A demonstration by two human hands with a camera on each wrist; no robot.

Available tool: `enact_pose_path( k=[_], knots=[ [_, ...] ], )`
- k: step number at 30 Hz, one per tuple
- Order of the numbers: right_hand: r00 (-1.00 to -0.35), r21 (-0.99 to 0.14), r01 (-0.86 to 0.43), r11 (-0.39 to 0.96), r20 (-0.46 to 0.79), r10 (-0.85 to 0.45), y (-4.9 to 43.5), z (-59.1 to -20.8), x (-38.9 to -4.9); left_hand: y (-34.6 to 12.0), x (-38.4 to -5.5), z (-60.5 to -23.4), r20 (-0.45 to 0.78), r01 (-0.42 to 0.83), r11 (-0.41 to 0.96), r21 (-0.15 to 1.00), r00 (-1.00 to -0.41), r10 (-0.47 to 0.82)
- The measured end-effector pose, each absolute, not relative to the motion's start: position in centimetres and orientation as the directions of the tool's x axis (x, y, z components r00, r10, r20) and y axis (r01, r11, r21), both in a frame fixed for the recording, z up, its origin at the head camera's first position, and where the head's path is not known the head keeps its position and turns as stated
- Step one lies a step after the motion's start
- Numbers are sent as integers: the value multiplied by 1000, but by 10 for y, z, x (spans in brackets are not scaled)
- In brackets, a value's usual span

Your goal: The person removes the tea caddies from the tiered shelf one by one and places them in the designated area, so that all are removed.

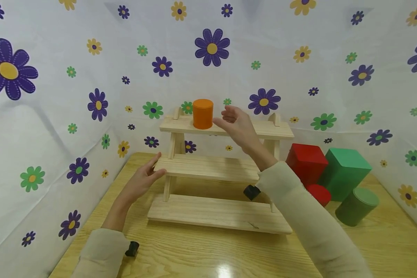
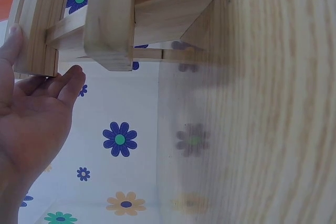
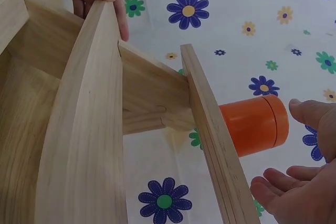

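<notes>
A three-step wooden display stand (image 1: 201,210) is on the table. An orange cylinder (image 1: 203,114) stands upright on its top shelf, left of the middle. My right hand (image 1: 239,126) is just to the right of the cylinder, fingers and thumb spread apart, holding nothing. In the right wrist view a small gap shows between the thumb and the orange cylinder (image 3: 252,125). My left hand (image 1: 143,180) grips the left end of the middle shelf (image 1: 208,166). The left wrist view shows the left thumb on one face of the shelf (image 2: 39,35) and the fingers on the other.
Right of the stand are a red block (image 1: 307,162), a green block (image 1: 345,172), a red cylinder (image 1: 319,194) partly behind my sleeve, and a green cylinder (image 1: 357,206). White flower-patterned cloth (image 1: 125,23) encloses the wooden table (image 1: 180,251) at the back and sides.
</notes>
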State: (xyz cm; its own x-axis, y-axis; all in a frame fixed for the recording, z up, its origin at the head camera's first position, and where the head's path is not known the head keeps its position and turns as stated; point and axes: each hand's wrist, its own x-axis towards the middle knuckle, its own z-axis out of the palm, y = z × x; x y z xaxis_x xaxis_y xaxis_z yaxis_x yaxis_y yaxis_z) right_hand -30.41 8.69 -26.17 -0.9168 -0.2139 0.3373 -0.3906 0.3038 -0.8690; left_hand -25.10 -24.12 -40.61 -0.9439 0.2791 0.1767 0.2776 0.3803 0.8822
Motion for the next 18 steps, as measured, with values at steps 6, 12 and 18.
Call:
enact_pose_path(
  k=[6,12,18],
  knots=[
    [-919,-881,-378,286,319,-230,66,-256,-314,-242,-252,-407,178,278,388,879,-945,275],
    [-918,-907,-363,213,309,-250,47,-255,-321,-242,-253,-407,168,264,394,881,-950,261],
    [-927,-922,-336,192,288,-238,36,-255,-327,-242,-251,-406,165,262,395,881,-951,262]
  ],
)
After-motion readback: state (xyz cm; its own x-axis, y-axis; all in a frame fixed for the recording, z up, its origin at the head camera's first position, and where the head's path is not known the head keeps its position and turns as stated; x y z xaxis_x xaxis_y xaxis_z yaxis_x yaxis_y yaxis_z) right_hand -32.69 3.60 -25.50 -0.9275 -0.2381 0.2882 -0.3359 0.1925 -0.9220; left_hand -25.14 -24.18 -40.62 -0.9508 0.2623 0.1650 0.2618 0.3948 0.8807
